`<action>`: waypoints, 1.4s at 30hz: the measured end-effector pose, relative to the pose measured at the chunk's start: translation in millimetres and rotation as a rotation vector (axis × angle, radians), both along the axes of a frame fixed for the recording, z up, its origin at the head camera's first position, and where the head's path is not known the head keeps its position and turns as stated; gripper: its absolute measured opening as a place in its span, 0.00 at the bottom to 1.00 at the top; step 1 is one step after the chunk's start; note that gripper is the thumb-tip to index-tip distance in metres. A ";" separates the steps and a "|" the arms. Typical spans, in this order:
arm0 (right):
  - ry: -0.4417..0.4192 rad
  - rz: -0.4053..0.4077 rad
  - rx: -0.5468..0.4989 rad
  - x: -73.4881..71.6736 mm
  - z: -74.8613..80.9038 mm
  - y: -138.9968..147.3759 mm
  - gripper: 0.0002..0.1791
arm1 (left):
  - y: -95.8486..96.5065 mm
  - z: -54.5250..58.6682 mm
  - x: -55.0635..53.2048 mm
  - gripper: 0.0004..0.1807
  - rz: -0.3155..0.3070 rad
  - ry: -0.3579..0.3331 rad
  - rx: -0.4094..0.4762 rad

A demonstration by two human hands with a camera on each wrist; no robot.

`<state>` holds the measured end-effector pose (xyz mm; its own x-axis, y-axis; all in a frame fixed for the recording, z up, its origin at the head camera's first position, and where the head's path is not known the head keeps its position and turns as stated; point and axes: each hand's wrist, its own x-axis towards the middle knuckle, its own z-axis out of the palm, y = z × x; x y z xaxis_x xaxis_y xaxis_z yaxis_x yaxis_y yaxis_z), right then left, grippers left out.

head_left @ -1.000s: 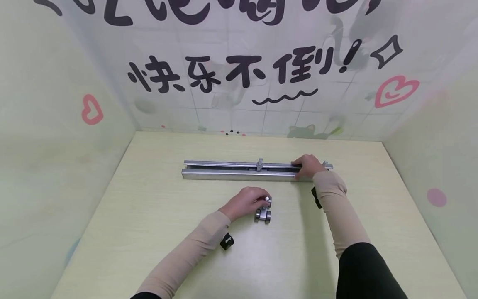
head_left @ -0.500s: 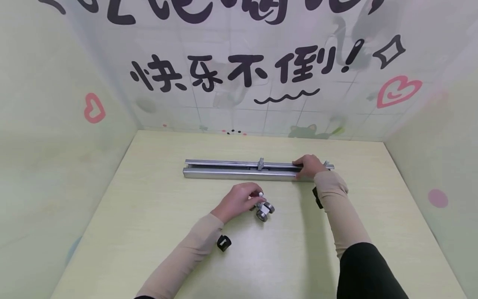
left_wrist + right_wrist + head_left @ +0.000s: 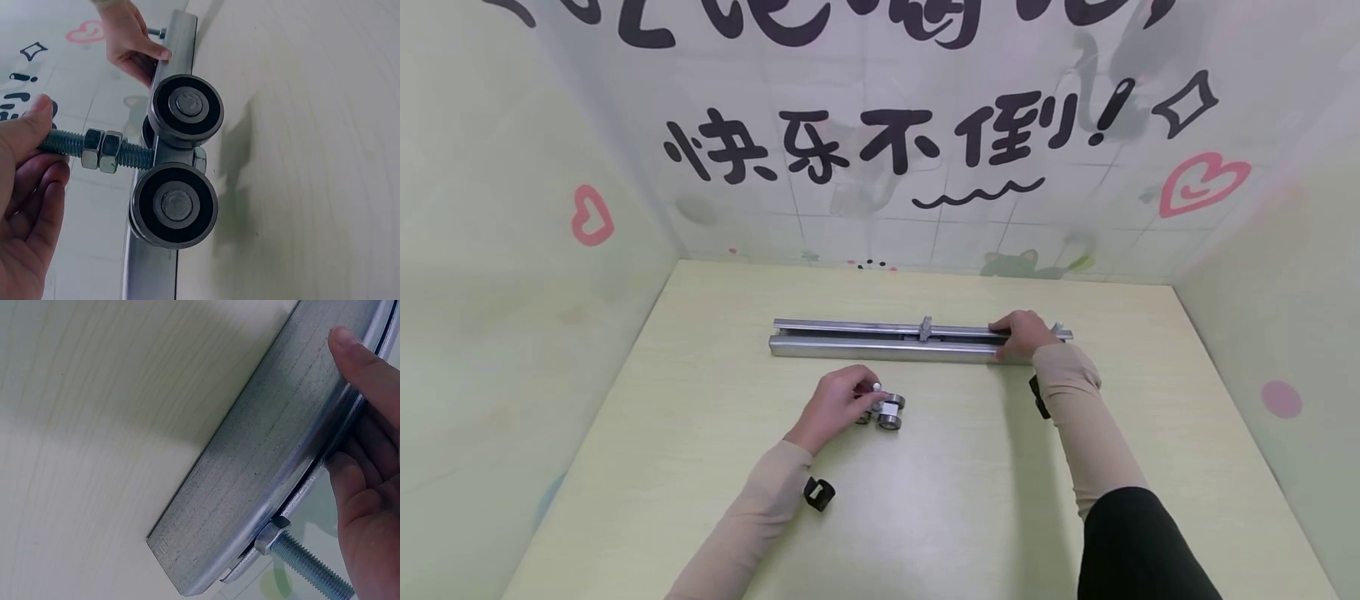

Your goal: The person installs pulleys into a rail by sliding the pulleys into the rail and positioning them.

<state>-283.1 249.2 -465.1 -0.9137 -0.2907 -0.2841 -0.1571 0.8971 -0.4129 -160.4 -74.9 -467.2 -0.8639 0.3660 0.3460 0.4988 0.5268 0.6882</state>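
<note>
My left hand [image 3: 835, 404] pinches the threaded bolt of a four-wheeled roller trolley [image 3: 889, 410] in front of a metal track. In the left wrist view two hex nuts [image 3: 101, 150] sit on the bolt, and the trolley's steel wheels [image 3: 177, 205] with black seals face the camera. The long C-shaped metal track [image 3: 850, 343] lies across the table, slot upward. My right hand [image 3: 1024, 333] grips it near its right end, thumb on the near side and fingers at the slot. Bolts of two more trolleys stick up from the slot, one mid-track [image 3: 925, 327], the other [image 3: 309, 565] beyond my right hand.
The pale wooden table [image 3: 940, 517] reaches back to a printed wall covering [image 3: 880, 225], with more of it on both sides. Black straps with small devices sit at both wrists.
My left hand has moved left with the trolley, from below the track's middle toward its left half, and the trolley has turned on the way. My right hand keeps its grip on the track.
</note>
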 end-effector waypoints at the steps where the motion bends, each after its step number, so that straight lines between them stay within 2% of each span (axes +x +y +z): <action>1: 0.000 0.000 0.000 0.2 0.5 -0.2 0.33 | -2.8 -1.4 0.4 0.07 0.008 0.003 0.007; 7: -0.009 -0.010 -0.008 -0.5 0.4 0.8 0.34 | -14.7 -7.1 2.2 0.08 0.049 -0.003 0.017; 15: -0.009 -0.010 -0.017 -2.1 -2.2 1.2 0.34 | -18.3 -10.4 6.1 0.07 0.091 -0.037 0.016; 21: -0.001 -0.001 -0.012 -0.9 -0.5 0.9 0.34 | -17.1 -14.1 7.4 0.07 0.086 0.007 0.024; 26: 0.005 0.004 -0.012 0.1 -0.2 0.3 0.33 | -16.2 -19.7 8.6 0.09 0.085 0.054 0.063; 33: 0.004 0.000 -0.011 1.5 1.4 -0.1 0.33 | -14.7 -24.6 9.8 0.11 0.090 0.018 0.087; 42: -0.004 0.001 -0.008 2.4 1.5 -0.3 0.33 | -16.0 -34.0 15.6 0.09 0.140 0.006 0.097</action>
